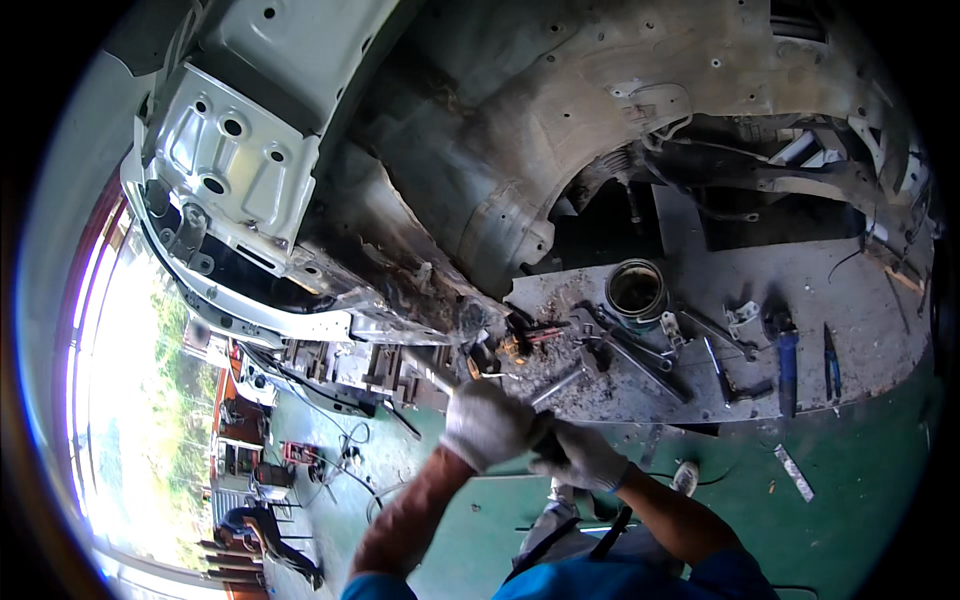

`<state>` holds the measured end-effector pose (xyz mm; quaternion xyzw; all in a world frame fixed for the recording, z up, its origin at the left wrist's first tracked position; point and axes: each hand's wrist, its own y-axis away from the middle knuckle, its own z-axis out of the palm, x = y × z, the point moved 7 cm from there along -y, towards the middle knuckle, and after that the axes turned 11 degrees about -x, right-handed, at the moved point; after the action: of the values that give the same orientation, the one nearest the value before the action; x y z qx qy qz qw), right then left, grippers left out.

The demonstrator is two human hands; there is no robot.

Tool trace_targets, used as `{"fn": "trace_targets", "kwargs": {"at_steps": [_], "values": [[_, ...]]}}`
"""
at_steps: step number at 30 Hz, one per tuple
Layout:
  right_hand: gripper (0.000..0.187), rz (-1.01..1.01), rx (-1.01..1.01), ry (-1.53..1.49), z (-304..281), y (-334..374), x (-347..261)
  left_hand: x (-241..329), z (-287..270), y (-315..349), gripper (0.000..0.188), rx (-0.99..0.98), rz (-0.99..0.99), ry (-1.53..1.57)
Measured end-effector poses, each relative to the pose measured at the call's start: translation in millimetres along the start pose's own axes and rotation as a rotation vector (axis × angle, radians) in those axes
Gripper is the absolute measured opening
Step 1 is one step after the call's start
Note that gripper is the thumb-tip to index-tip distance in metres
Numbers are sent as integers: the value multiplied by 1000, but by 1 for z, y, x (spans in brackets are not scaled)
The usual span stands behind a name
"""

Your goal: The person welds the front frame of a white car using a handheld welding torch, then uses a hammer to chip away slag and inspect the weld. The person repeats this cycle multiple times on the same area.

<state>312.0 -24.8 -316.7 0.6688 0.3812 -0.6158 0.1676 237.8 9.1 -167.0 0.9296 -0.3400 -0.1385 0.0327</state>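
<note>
My left hand (487, 426), in a whitish work glove, is closed round a pale rod-shaped tool (432, 372) that sticks out up and to the left, toward the torn, rusty lower edge (440, 305) of a car body. Beside it, my right hand (588, 457), gloved too, is closed on a dark handle-like piece (545, 437) that shows between the two hands. Whether rod and dark piece are one tool cannot be made out, as the gloves cover the joint. Both hands are in front of a grey board (640, 345) strewn with tools.
On the board stand an open round can (636, 288), a hammer (590, 362), wrenches, a blue-bodied power tool (787, 365) and pliers (832, 362). A wheel arch (560, 120) rises above. Cables (350, 440) trail over the green floor; another person (265, 540) bends at the far left.
</note>
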Motion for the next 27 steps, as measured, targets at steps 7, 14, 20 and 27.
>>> {"fn": "trace_targets", "kwargs": {"at_steps": [7, 14, 20, 27], "values": [[64, -106, 337, -57, -59, -46, -58, -23, -113, -58, 34, 231, 148, -227], [50, -135, 333, -90, -102, -101, -90, -70, -159, -78, 37, 392, -3, -282], [50, -161, 286, -154, -97, -121, -91, -93, -157, -74, 44, 364, -72, -250], [45, -175, 257, -211, -99, -129, -98, -103, -159, -76, 46, 327, -115, -222]]}}
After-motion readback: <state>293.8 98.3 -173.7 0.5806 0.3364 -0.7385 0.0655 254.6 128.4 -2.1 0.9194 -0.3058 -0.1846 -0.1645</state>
